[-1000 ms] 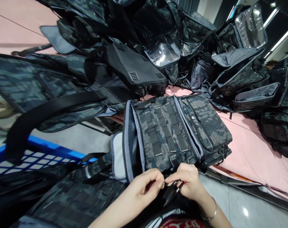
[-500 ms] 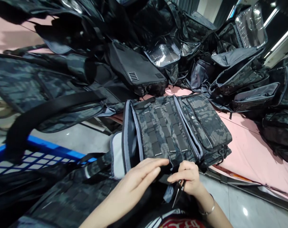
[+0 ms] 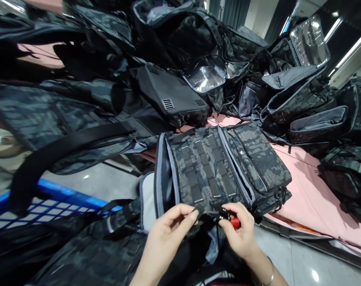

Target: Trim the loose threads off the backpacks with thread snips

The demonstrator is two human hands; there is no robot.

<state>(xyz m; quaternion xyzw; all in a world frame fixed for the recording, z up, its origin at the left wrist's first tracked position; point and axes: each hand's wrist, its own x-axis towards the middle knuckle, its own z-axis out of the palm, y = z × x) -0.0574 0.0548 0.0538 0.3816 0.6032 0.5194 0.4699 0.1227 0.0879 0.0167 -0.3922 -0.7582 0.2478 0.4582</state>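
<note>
A dark camouflage backpack (image 3: 207, 167) lies in front of me with two grey-lined compartments gaping. At its near edge, my left hand (image 3: 174, 226) pinches a bit of black strap (image 3: 198, 210) between thumb and fingers. Close beside it, my right hand (image 3: 240, 228) is closed on small scissors (image 3: 235, 223) with a red part showing at the palm. Their dark blades point left toward the strap; the tips are hard to make out. Below the hands hangs a loose grey-blue piece of lining (image 3: 212, 248).
More camouflage bags (image 3: 305, 95) are heaped along the pink-covered table (image 3: 305, 171). A black bag (image 3: 174, 93) lies behind the backpack. At left stands a blue plastic basket (image 3: 64, 194), with a thick black strap (image 3: 70, 139) above it and another camouflage bag (image 3: 94, 250) in front.
My left hand has gone from flat and outstretched to pinching the strap. My right hand has turned the scissors from pointing down to pointing left, and their red part now shows.
</note>
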